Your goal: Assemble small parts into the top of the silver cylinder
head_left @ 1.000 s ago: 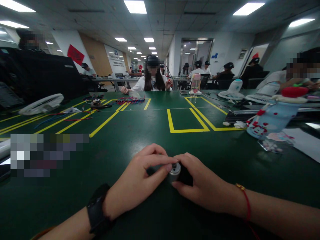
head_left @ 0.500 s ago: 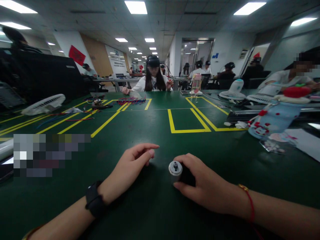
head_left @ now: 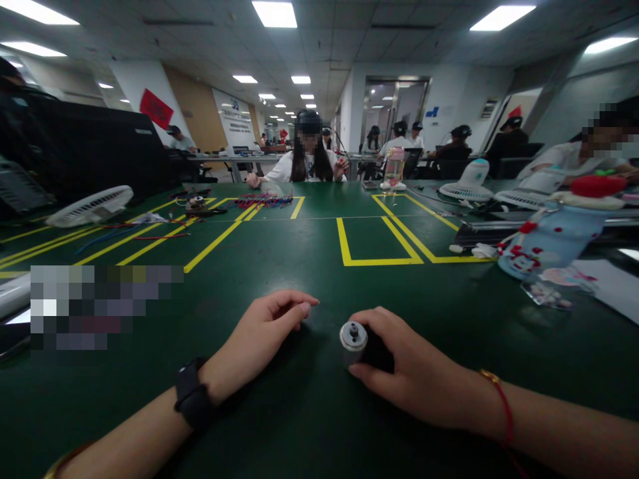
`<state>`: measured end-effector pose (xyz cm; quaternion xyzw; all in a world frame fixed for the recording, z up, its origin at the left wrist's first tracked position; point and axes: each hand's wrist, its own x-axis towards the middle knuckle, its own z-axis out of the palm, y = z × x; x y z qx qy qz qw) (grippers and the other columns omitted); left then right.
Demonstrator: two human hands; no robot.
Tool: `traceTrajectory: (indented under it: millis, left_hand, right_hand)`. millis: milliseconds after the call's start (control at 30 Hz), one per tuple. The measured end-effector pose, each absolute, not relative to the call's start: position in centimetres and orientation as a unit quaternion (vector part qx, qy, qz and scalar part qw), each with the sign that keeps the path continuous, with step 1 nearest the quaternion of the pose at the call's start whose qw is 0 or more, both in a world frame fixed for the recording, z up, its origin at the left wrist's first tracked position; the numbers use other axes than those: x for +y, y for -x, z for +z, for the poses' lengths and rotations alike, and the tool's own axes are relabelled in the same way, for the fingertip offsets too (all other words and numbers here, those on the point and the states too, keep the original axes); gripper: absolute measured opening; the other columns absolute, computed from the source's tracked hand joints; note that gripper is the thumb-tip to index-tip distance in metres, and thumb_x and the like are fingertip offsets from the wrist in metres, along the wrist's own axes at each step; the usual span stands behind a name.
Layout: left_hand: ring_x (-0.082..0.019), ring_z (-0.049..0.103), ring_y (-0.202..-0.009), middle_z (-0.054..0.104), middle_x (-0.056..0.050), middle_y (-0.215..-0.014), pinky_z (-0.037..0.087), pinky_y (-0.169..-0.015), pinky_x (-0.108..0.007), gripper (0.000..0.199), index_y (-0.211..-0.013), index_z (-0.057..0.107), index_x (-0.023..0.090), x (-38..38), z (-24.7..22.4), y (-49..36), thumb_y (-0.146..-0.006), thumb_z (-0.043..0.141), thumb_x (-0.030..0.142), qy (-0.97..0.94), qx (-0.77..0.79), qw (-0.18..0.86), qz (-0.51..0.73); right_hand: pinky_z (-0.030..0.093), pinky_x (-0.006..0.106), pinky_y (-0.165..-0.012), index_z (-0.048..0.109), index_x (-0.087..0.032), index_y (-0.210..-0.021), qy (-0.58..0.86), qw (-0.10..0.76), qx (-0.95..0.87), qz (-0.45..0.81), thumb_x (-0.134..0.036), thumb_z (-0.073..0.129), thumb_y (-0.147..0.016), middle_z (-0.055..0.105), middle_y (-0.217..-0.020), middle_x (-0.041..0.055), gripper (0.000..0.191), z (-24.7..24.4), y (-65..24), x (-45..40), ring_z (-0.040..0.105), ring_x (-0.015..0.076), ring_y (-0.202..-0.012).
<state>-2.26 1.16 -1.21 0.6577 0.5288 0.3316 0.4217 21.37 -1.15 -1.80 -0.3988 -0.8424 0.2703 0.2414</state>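
A silver metal cylinder (head_left: 353,338) with a small shaft on its top face stands upright on the green table (head_left: 279,253), right of the middle. My right hand (head_left: 407,362) is closed round its right side, with the thumb at the near side and the fingers behind. Left of the cylinder and apart from it, my left hand (head_left: 272,326) hovers low over the table or rests on it. Its fingers are loosely bent, the index finger reaches past the thumb, and nothing shows between them.
Yellow tape (head_left: 384,262) marks the table. Red and blue wires (head_left: 263,200) lie at the far side before a seated person (head_left: 309,163). A blue bottle (head_left: 554,236) with a red top and white fans (head_left: 466,183) stand at the right. Another white fan (head_left: 92,206) lies at the left.
The index finger of my left hand has bent slightly downward, nearer to the thumb. My right hand still holds the cylinder; the whole view has shifted a little.
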Motion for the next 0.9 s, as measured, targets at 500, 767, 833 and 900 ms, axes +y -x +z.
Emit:
traceTrajectory:
  millis: [500, 767, 833, 900]
  left_hand:
    - [-0.016, 0.055, -0.078, 0.058, -0.001, -0.089, 0.043, -0.070, -0.028, 0.022, -0.107, 0.063, 0.025, 0.7, -1.1, 1.7, -0.088, 0.052, 0.028, -0.719, 0.480, 0.394, 0.313]
    - [-0.017, 0.055, -0.092, 0.056, -0.001, -0.102, 0.043, -0.079, -0.031, 0.020, -0.105, 0.065, 0.030, -0.6, 0.5, -0.1, -0.089, 0.054, 0.035, -0.774, 0.420, 0.360, 0.308]
    - [-0.017, 0.055, -0.092, 0.056, -0.002, -0.100, 0.043, -0.079, -0.031, 0.019, -0.102, 0.067, 0.029, -0.7, 0.7, -0.5, -0.090, 0.054, 0.034, -0.777, 0.417, 0.356, 0.308]
    - [-0.017, 0.055, -0.089, 0.057, -0.002, -0.097, 0.044, -0.077, -0.030, 0.018, -0.097, 0.068, 0.026, -0.7, 0.7, -0.8, -0.089, 0.054, 0.034, -0.775, 0.421, 0.355, 0.310]
  right_hand:
    - [0.041, 0.037, -0.082, 0.049, -0.025, -0.113, 0.397, 0.244, -0.842, 0.272, -0.019, 0.065, -0.077, 0.055, -0.103, 0.0028, 0.040, -2.0, -21.4, -1.1, 0.050, 0.0202, -0.091]
    - [0.041, 0.037, -0.079, 0.051, -0.022, -0.108, 0.391, 0.247, -0.847, 0.263, -0.020, 0.065, -0.077, 0.056, -0.101, 0.0037, 0.034, -2.1, -21.2, -1.0, 0.050, 0.0206, -0.089]
    - [0.041, 0.037, -0.078, 0.051, -0.021, -0.106, 0.391, 0.246, -0.849, 0.256, -0.020, 0.064, -0.077, 0.056, -0.099, 0.0043, 0.032, -2.1, -21.1, -1.0, 0.049, 0.0209, -0.088]
    - [0.040, 0.037, -0.078, 0.051, -0.021, -0.107, 0.387, 0.247, -0.852, 0.251, -0.020, 0.063, -0.078, 0.056, -0.099, 0.0047, 0.032, -2.0, -21.1, -1.0, 0.049, 0.0211, -0.088]
